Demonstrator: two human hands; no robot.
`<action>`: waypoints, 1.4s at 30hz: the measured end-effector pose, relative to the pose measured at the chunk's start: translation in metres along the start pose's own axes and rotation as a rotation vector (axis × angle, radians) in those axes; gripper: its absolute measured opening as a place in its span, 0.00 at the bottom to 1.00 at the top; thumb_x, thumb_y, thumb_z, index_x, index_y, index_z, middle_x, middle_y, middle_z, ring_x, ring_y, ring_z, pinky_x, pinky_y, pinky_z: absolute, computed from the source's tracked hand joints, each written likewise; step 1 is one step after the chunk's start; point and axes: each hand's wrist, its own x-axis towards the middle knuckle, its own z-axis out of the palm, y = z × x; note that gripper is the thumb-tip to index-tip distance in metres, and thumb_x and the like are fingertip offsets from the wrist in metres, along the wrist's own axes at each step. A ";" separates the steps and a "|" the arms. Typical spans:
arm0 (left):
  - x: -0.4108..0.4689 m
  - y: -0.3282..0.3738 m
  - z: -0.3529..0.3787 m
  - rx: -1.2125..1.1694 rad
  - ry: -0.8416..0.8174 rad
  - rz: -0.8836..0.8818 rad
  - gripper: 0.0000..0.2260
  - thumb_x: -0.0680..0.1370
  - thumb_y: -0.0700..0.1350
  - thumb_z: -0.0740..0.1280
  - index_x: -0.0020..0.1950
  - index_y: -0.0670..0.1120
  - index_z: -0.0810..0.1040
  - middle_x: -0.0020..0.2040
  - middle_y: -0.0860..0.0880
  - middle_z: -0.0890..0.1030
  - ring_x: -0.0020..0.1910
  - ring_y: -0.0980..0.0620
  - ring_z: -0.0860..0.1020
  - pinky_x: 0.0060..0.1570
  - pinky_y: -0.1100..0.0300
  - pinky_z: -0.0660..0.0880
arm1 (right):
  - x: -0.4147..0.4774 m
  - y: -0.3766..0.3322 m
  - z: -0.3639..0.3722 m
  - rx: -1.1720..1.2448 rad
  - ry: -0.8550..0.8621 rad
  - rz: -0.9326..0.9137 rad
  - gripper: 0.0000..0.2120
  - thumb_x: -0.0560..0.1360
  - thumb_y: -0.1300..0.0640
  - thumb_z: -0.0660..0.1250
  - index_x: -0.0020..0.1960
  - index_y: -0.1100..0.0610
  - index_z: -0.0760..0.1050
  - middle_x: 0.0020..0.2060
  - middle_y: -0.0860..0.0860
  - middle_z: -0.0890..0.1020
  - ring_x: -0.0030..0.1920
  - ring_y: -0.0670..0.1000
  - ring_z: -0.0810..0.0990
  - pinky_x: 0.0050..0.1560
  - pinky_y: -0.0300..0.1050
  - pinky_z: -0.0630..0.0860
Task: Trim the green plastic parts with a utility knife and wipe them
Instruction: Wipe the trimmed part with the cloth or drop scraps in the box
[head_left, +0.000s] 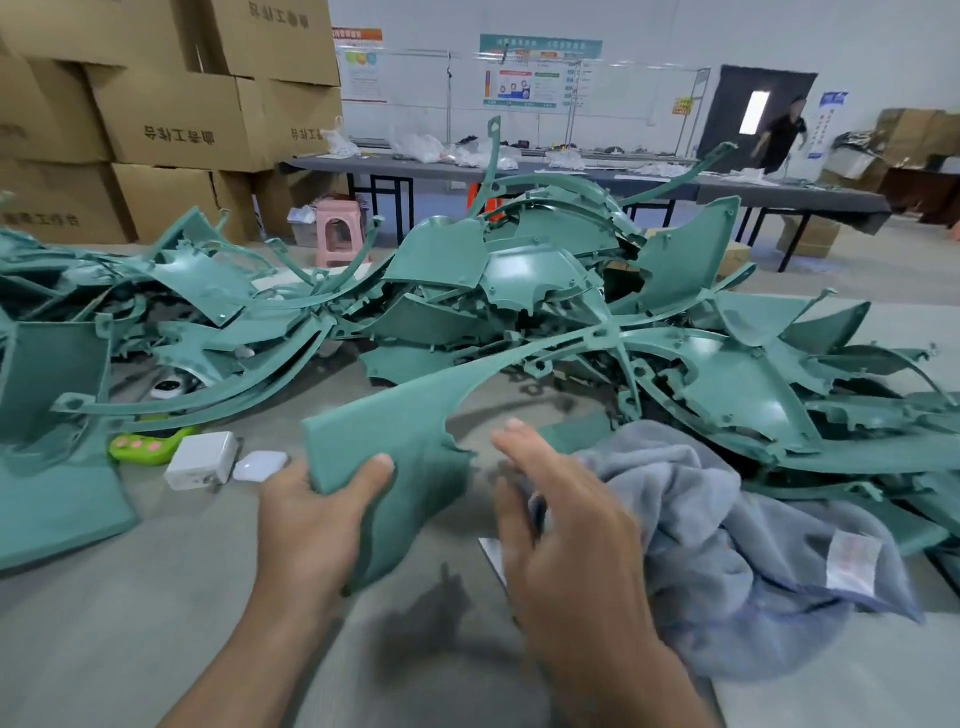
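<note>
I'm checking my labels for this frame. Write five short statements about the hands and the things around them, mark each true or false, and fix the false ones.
1. The left hand grips a green part. True.
2. The right hand holds a knife. False: it is open and holds no knife.
3. A grey towel lies beside the right hand. True.
4. The stool is blue. False: it is pink.
5. The charger lies on the towel. False: it lies on the table, left of the left hand.
</note>
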 end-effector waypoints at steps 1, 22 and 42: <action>0.000 0.000 0.001 -0.033 -0.005 -0.037 0.04 0.73 0.43 0.78 0.40 0.46 0.85 0.36 0.54 0.86 0.33 0.57 0.84 0.29 0.63 0.77 | -0.004 -0.006 0.009 0.024 -0.090 0.064 0.22 0.78 0.51 0.68 0.71 0.46 0.74 0.66 0.42 0.79 0.67 0.34 0.70 0.66 0.23 0.60; -0.025 0.015 0.000 -0.398 -0.677 -0.014 0.37 0.58 0.28 0.58 0.65 0.47 0.82 0.62 0.42 0.84 0.64 0.42 0.81 0.60 0.50 0.79 | -0.004 0.015 0.013 -0.036 -0.001 0.196 0.19 0.70 0.48 0.77 0.60 0.42 0.78 0.58 0.36 0.82 0.59 0.36 0.76 0.62 0.25 0.64; -0.048 -0.005 0.022 0.215 -0.379 0.214 0.29 0.69 0.60 0.77 0.69 0.65 0.73 0.55 0.64 0.84 0.50 0.66 0.82 0.44 0.72 0.76 | 0.015 0.024 -0.020 1.074 -0.199 0.833 0.05 0.74 0.62 0.72 0.47 0.59 0.86 0.48 0.63 0.87 0.45 0.60 0.87 0.44 0.53 0.85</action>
